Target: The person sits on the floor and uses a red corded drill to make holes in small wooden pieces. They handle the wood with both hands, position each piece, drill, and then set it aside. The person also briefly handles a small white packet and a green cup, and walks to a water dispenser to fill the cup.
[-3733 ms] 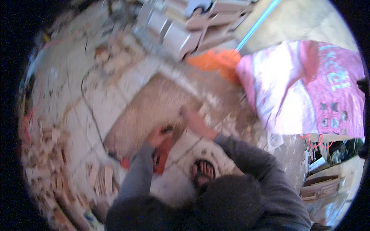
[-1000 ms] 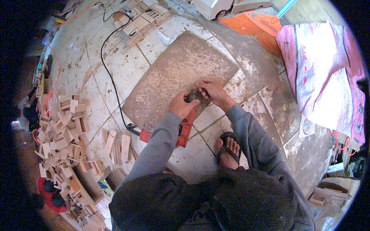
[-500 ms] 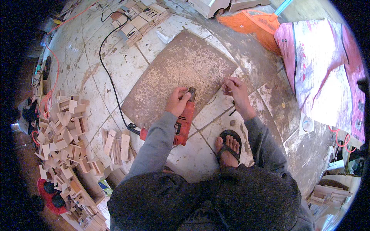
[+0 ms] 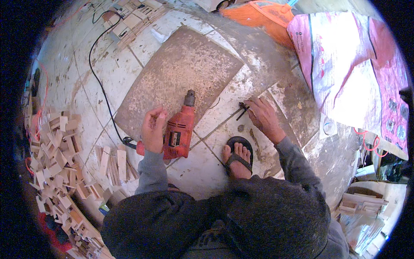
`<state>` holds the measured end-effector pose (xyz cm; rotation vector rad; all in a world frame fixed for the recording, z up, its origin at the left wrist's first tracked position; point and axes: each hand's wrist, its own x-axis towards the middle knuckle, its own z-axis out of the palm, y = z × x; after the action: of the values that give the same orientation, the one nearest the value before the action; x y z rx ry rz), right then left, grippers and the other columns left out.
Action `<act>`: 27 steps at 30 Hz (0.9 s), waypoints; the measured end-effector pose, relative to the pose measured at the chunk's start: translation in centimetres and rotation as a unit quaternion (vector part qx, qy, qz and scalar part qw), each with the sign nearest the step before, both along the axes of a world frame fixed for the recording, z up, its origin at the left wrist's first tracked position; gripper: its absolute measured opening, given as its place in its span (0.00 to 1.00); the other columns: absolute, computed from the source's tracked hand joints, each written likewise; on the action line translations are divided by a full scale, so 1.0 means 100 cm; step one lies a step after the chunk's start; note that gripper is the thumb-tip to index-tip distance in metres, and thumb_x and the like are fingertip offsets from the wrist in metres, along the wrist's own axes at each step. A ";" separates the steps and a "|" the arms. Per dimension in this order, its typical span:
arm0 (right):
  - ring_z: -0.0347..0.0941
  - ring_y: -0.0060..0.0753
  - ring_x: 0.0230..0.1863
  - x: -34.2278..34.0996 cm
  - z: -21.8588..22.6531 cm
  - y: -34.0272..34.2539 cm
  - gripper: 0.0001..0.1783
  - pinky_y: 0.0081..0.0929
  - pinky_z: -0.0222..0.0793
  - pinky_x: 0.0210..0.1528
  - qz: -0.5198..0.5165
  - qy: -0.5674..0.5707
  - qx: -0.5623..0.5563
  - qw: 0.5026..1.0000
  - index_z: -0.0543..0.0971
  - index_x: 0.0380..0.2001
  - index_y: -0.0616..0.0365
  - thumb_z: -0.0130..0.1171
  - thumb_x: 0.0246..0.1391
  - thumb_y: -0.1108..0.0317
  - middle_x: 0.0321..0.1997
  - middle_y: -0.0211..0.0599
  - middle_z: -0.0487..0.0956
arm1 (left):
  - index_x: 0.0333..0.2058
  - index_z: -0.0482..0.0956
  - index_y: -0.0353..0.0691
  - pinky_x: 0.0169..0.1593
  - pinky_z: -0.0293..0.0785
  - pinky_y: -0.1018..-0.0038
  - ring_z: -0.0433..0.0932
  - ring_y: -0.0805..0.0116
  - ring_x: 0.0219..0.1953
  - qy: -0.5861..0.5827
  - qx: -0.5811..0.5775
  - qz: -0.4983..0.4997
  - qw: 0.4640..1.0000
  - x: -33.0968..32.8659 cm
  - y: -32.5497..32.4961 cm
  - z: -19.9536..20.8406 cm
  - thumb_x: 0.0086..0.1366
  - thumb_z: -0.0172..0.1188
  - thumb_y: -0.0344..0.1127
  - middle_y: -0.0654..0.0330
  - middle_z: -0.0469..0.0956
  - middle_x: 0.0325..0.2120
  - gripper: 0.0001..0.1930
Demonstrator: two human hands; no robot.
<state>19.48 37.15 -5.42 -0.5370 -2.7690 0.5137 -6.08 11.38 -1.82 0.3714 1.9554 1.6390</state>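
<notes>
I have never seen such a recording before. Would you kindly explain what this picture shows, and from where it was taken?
There is no robot here: a person works bare-handed. The view comes from a wide fisheye camera worn on the head, looking down, so straight edges bend near its rim. A red drill lies with its chuck over a brown board, while its rear is over the tiled floor. The left hand is loosely curled beside the drill; whether it touches is unclear. The right hand has its fingers at a small black T-shaped tool; I cannot tell whether it grips it. Wooden pieces are heaped at the left.
</notes>
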 end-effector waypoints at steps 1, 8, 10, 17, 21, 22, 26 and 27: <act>0.69 0.48 0.44 -0.001 -0.004 0.000 0.17 0.38 0.65 0.50 0.004 -0.023 -0.001 1.000 0.74 0.42 0.55 0.55 0.45 0.73 0.40 0.41 0.75 | 0.43 0.72 0.34 0.47 0.69 0.76 0.74 0.72 0.41 0.004 -0.006 0.007 1.000 0.005 -0.001 0.005 0.62 0.55 0.32 0.57 0.76 0.38 0.12; 0.68 0.55 0.46 0.007 -0.013 0.015 0.16 0.41 0.69 0.45 -0.100 -0.113 -0.051 0.987 0.74 0.39 0.62 0.48 0.44 0.79 0.41 0.54 0.74 | 0.40 0.74 0.34 0.43 0.70 0.78 0.74 0.75 0.36 0.155 -0.036 0.064 0.985 -0.001 -0.037 0.023 0.62 0.54 0.32 0.60 0.77 0.33 0.09; 0.67 0.53 0.43 0.006 -0.007 0.009 0.19 0.44 0.65 0.47 -0.056 -0.016 0.028 0.998 0.73 0.43 0.61 0.49 0.44 0.78 0.44 0.51 0.72 | 0.40 0.73 0.34 0.37 0.71 0.79 0.74 0.76 0.33 0.160 -0.048 0.176 0.970 -0.025 -0.068 0.023 0.62 0.54 0.31 0.61 0.76 0.31 0.10; 0.66 0.48 0.40 -0.023 0.012 -0.012 0.17 0.41 0.63 0.44 0.096 -0.152 0.107 0.978 0.72 0.43 0.58 0.49 0.47 0.77 0.39 0.44 0.71 | 0.44 0.71 0.32 0.34 0.73 0.77 0.77 0.71 0.31 0.029 -0.311 0.185 0.932 -0.050 -0.158 0.010 0.59 0.58 0.40 0.55 0.77 0.28 0.19; 0.66 0.58 0.48 -0.027 0.013 -0.006 0.19 0.48 0.64 0.48 0.113 -0.224 0.062 0.966 0.72 0.46 0.58 0.49 0.48 0.75 0.44 0.50 0.72 | 0.40 0.74 0.33 0.35 0.74 0.71 0.78 0.64 0.29 0.121 -0.357 0.160 0.912 -0.049 -0.138 -0.028 0.53 0.64 0.44 0.55 0.78 0.27 0.22; 0.68 0.53 0.47 -0.028 0.018 -0.005 0.16 0.42 0.65 0.49 0.081 -0.222 0.029 0.971 0.72 0.45 0.59 0.48 0.52 0.74 0.44 0.51 0.72 | 0.40 0.73 0.33 0.35 0.74 0.72 0.78 0.65 0.29 0.082 -0.312 0.201 0.925 -0.048 -0.136 -0.036 0.53 0.64 0.42 0.55 0.77 0.27 0.21; 0.71 0.35 0.42 -0.067 0.051 -0.015 0.12 0.29 0.66 0.46 -0.085 0.054 -0.376 0.921 0.73 0.43 0.62 0.50 0.56 0.70 0.41 0.40 0.75 | 0.39 0.72 0.33 0.33 0.74 0.74 0.77 0.70 0.29 -0.023 -0.086 0.296 0.951 -0.045 -0.130 -0.049 0.55 0.62 0.33 0.56 0.76 0.28 0.15; 0.71 0.31 0.41 -0.082 0.063 -0.023 0.12 0.26 0.65 0.45 -0.093 0.106 -0.444 0.885 0.73 0.42 0.63 0.51 0.56 0.69 0.40 0.37 0.75 | 0.40 0.71 0.33 0.33 0.75 0.74 0.77 0.70 0.29 -0.037 -0.030 0.304 0.952 -0.043 -0.130 -0.048 0.56 0.60 0.31 0.56 0.76 0.29 0.14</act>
<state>11.26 34.86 0.89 -0.8448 -2.1081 1.6849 -10.43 -1.62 -6.67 -0.3538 2.1840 1.9074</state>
